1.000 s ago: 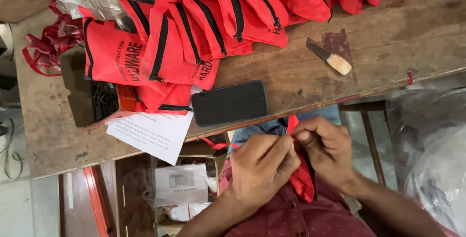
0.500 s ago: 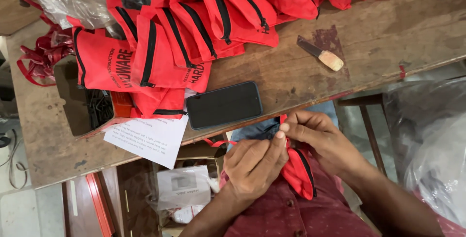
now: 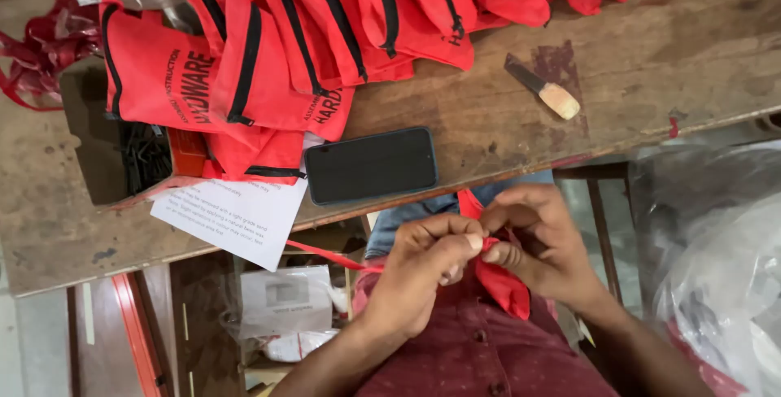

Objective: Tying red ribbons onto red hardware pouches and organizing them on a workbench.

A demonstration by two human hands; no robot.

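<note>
Worn wooden tabletop (image 3: 651, 63) spanning the view beyond both hands. Heap of red zippered pouches (image 3: 325, 31) with black zips piled on it, up and to the left of the hands. Clear plastic bags (image 3: 716, 267) bunched to the right of the right hand, off the tabletop edge. Open cardboard box (image 3: 122, 153) holding dark metal pieces, far left of the left hand, partly under the pouches. White printed sheet (image 3: 236, 214) overhanging the tabletop edge, left of the left hand and above it. Black phone (image 3: 370, 165), face up, just above the left hand, touching the heap's edge. Small knife (image 3: 543, 88) with pale handle, above the right hand, well apart.

Red pouch (image 3: 503, 287) held below the tabletop edge, over the lap, between the two hands. Left hand (image 3: 423, 271) clenched, thumb and fingertips pinched on the pouch's top edge. Right hand (image 3: 541, 246) likewise closed, fingertips gripping the same edge, touching the left. Red strap (image 3: 325, 255) trailing leftward from under the left hand.
</note>
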